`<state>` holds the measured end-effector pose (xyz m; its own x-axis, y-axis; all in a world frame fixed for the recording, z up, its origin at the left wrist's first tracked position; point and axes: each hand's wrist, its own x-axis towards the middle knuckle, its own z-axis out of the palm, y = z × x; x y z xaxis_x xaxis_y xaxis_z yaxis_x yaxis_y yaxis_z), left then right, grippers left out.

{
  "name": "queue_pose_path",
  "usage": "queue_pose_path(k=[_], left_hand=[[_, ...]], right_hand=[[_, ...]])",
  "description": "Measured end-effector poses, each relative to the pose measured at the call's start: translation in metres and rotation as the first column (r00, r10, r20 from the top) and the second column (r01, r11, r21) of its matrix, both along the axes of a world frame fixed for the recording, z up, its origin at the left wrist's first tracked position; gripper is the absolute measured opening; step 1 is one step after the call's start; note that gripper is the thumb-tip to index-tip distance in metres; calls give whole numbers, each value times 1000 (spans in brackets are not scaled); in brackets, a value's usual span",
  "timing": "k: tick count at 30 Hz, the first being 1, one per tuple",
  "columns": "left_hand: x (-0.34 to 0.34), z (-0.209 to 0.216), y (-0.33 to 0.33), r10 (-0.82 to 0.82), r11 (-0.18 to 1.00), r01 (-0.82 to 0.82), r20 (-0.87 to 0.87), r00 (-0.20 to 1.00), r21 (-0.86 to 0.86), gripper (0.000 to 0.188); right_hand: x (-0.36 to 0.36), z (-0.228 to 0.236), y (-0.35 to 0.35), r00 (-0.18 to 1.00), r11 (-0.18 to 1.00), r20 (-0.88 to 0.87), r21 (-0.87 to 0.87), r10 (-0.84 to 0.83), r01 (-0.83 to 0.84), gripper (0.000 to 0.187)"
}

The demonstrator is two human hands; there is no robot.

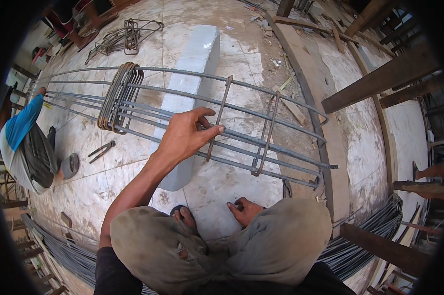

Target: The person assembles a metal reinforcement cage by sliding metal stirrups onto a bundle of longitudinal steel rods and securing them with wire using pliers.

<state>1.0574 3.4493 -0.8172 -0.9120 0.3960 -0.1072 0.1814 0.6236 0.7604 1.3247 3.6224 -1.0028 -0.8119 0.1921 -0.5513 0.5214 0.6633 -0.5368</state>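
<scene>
A long cage of steel reinforcing bars (286, 160) runs across in front of me, resting over a grey concrete block (185, 169). My left hand (187, 132) is over its middle bars, thumb and forefinger apart at a rusty rectangular stirrup (225, 101). That stirrup stands around the bars, and a second stirrup (273, 113) stands farther right. Several more are bunched as a stack of stirrups (121, 96) left of my hand. Low between my knees is my right hand (245, 212), thumb apart from the bent fingers, partly hidden by my right knee; nothing shows in it.
Pincers (102, 151) lie on the tiled floor to the left. A co-worker in a blue sleeve (28, 120) crouches at the cage's far left end. Loose stirrups (126, 37) lie beyond. Wooden posts (374, 78) slant in from the right; bundled bars (367, 238) lie behind me.
</scene>
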Motion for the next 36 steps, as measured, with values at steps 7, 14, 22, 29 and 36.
queue_pose_path(k=[7,14,22,29,36], left_hand=[[-9,-28,15,-3,999,2,30,1000,35,43],[-10,-36,16,115,986,-130,142,983,101,35],[-13,-17,29,85,996,-85,-95,992,8,34],[-32,24,99,-262,952,259,2,965,-161,33],[-38,6,166,-549,765,533,67,833,-362,44]], right_hand=[[6,-9,5,992,999,-126,19,-24,26,41],[-1,6,5,996,997,-92,71,-12,19,40],[6,-11,10,988,998,-146,32,-58,63,39],[6,-2,11,996,999,-83,43,-15,19,41],[0,10,10,995,993,-75,94,-59,66,45]])
